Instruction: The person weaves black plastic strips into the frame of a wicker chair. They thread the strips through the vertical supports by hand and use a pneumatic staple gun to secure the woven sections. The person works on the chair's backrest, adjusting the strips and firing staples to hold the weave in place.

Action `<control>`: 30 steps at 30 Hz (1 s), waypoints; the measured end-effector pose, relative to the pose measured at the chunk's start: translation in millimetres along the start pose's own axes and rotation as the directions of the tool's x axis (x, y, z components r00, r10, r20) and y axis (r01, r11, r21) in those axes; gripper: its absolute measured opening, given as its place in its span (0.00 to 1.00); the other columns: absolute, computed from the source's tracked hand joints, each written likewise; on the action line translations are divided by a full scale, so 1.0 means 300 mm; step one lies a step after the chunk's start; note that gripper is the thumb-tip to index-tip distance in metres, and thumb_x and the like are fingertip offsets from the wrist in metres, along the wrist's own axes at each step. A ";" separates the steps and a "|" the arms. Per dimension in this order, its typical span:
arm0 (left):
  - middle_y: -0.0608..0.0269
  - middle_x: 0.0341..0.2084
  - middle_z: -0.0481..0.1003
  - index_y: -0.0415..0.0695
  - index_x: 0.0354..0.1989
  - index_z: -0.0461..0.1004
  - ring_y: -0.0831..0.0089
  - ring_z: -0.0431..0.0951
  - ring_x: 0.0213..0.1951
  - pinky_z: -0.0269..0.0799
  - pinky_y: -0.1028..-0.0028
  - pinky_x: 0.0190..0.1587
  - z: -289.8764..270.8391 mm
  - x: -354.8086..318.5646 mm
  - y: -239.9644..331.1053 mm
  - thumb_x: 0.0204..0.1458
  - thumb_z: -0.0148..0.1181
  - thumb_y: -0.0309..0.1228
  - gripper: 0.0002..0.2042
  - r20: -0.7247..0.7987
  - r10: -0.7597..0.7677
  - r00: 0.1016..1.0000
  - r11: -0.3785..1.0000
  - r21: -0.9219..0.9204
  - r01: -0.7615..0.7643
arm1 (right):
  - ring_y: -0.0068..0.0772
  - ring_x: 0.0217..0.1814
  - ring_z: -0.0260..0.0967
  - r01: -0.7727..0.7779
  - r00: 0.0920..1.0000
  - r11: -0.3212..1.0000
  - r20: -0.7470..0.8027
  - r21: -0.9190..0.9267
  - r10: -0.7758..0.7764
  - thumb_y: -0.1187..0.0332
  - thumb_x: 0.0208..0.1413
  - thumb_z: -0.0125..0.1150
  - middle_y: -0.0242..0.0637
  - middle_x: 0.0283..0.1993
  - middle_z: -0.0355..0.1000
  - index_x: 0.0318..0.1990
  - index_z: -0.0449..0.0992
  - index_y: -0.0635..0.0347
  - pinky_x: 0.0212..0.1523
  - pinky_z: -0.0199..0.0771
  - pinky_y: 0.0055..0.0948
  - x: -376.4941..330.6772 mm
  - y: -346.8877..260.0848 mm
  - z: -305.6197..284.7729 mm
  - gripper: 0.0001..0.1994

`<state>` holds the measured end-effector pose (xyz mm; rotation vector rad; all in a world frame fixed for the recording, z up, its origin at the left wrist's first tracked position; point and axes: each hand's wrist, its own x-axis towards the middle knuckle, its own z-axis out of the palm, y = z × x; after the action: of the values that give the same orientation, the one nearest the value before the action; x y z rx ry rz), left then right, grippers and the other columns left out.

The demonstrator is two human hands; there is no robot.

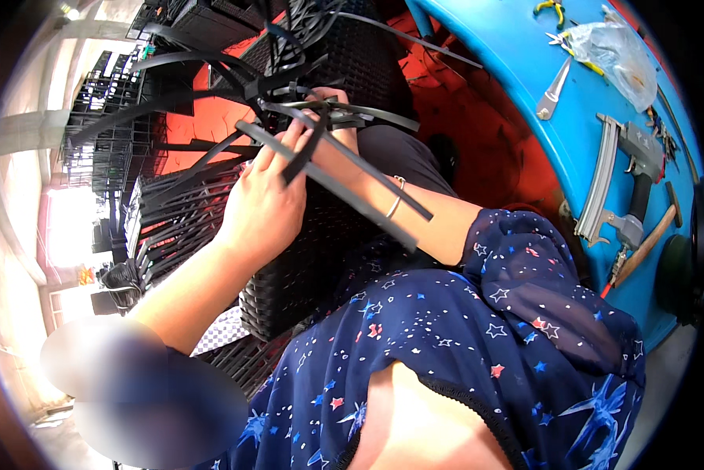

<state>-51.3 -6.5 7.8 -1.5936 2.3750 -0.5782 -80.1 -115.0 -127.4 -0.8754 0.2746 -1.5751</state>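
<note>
Both of my hands meet at the top middle, among a loose bunch of flat black plastic weaving strips (344,192). My left hand (266,205) is closed, its fingertips pinching strips where several cross. Just beyond it, my right hand (342,139) has curled fingers around the same strips, partly hidden behind them. Long strip ends fan out to the left and toward my lap. Under and behind the hands lies a black woven wicker piece (269,294), resting against my legs. Another dark woven surface (367,66) rises at the far side.
At the right, a blue table (516,66) carries a nail gun (644,160), a wooden-handled hammer (648,244), a metal blade (555,92), yellow-handled pliers (553,9) and a clear plastic bag (622,66). Black slatted frames (175,207) stand at the left. Red floor (477,117) shows between.
</note>
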 end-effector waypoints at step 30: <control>0.36 0.59 0.66 0.29 0.60 0.63 0.44 0.67 0.61 0.65 0.60 0.63 0.112 0.132 -0.188 0.53 0.46 0.15 0.23 -0.092 -0.203 0.975 0.946 -0.277 0.170 | 0.41 0.48 0.69 0.179 0.984 0.982 0.014 -0.067 -0.178 0.71 0.68 0.45 0.44 0.45 0.69 0.41 0.69 0.64 0.52 0.68 0.33 -0.026 -0.031 -0.003 0.07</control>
<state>-6.4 -68.3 3.8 -1.9678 2.4929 -0.4095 -87.9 -105.9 -125.1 -0.9816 0.2509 -1.7363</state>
